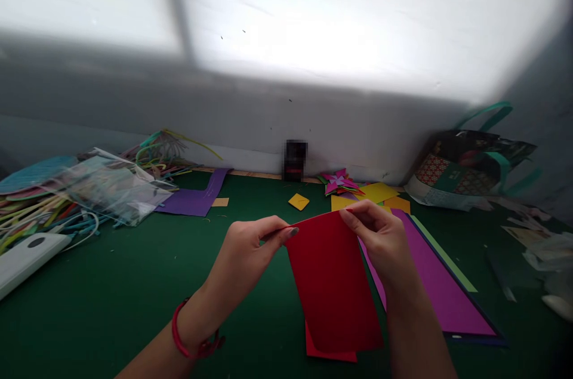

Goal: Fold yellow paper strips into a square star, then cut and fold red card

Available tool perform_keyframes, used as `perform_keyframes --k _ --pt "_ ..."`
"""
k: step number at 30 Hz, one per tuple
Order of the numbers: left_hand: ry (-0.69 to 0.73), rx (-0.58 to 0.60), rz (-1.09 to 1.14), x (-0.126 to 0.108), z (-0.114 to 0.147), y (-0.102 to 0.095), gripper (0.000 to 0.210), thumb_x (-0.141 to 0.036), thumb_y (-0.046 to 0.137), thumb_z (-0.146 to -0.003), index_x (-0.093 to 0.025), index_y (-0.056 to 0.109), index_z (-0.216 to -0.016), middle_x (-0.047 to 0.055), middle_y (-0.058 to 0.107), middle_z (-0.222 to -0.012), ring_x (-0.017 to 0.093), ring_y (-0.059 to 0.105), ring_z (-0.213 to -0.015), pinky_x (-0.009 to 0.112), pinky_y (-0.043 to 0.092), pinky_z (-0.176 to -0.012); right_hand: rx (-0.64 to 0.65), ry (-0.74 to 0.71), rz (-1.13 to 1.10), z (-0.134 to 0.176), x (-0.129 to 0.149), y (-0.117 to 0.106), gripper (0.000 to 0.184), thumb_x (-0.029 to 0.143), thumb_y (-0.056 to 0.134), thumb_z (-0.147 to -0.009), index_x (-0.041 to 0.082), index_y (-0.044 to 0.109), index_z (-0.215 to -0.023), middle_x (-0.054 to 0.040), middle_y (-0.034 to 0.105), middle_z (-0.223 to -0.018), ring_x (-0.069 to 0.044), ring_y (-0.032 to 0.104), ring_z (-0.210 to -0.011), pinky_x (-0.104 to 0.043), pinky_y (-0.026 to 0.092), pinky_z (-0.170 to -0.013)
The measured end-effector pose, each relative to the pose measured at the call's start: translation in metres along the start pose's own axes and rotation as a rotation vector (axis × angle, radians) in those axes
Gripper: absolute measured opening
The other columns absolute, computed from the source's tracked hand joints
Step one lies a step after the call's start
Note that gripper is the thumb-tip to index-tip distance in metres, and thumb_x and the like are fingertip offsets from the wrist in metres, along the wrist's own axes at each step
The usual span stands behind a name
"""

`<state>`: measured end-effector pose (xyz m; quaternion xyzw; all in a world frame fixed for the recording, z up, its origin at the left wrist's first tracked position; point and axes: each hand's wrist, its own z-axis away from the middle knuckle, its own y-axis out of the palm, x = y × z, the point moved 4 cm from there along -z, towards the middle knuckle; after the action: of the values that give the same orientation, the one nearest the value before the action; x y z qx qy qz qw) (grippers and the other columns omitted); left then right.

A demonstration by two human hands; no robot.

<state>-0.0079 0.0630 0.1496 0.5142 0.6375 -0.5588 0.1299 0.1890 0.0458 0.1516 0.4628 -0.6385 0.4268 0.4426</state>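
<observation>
Between my two hands hangs a sheet of red paper (333, 283), held up by its top edge above the table. My left hand (257, 242) pinches the top left corner between thumb and fingers. At the top right corner, the thumb and fingers of my right hand (376, 230) are closed on the same sheet. Another red piece (331, 357) shows below the sheet's lower edge; whether it is joined to the sheet, I cannot tell. Purple-pink paper (441, 277) lies partly behind my right hand and forearm.
On the green table (147, 301), a folded yellow square (298, 202) and a pink paper flower (338, 181) lie near the wall. Purple paper (188, 202), a clear plastic bag (120, 185) and a white power strip (31, 256) are at left. A patterned bag (452, 173) stands at right.
</observation>
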Motion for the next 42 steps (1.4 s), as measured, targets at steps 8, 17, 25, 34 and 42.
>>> perform_keyframes --k 8,17,25,34,42 --pt "-0.110 0.081 0.249 0.000 -0.002 0.004 0.033 -0.042 0.038 -0.087 -0.019 0.061 -0.083 0.000 0.060 -0.065 0.011 0.052 -0.054 0.019 0.038 -0.045 -0.042 -0.036 -0.027 0.001 0.001 0.001 0.020 0.038 0.062 -0.074 0.019 0.057 -0.070 -0.0021 0.058 -0.063 -0.016 0.055 -0.059 -0.025 0.045 -0.048" --pt "-0.098 0.333 0.337 -0.008 0.001 0.013 0.040 -0.040 0.024 -0.092 -0.018 0.056 -0.081 0.000 0.059 -0.067 0.011 0.055 -0.058 0.021 0.044 -0.058 0.028 0.002 -0.060 0.000 0.001 0.008 0.019 0.038 0.062 -0.074 0.019 0.057 -0.070 -0.0012 0.058 -0.063 -0.014 0.055 -0.058 -0.023 0.044 -0.047" --pt "-0.139 0.337 0.368 -0.003 0.001 0.013 0.034 -0.039 0.028 -0.091 -0.022 0.051 -0.109 -0.001 0.060 -0.063 0.012 0.056 -0.054 0.020 0.044 -0.051 -0.017 -0.013 -0.024 0.002 0.001 0.008 0.021 0.040 0.061 -0.074 0.020 0.056 -0.070 -0.0016 0.059 -0.063 -0.015 0.055 -0.058 -0.024 0.045 -0.046" --pt "-0.194 0.402 0.415 0.005 0.002 0.022 0.033 -0.043 0.031 -0.089 -0.018 0.051 -0.083 -0.001 0.057 -0.064 0.010 0.054 -0.047 0.019 0.041 -0.041 -0.161 -0.067 -0.105 0.003 0.000 0.008 0.016 0.034 0.066 -0.071 0.021 0.058 -0.070 0.0002 0.058 -0.062 -0.014 0.055 -0.057 -0.023 0.044 -0.046" --pt "-0.164 0.434 0.459 -0.001 0.001 0.028 0.034 -0.043 0.033 -0.088 -0.018 0.056 -0.082 0.003 0.063 -0.081 0.015 0.059 -0.068 0.022 0.046 -0.053 -0.338 -0.069 -0.158 0.005 0.000 0.007 0.017 0.038 0.064 -0.072 0.022 0.059 -0.074 -0.0020 0.060 -0.066 -0.018 0.057 -0.062 -0.027 0.047 -0.049"
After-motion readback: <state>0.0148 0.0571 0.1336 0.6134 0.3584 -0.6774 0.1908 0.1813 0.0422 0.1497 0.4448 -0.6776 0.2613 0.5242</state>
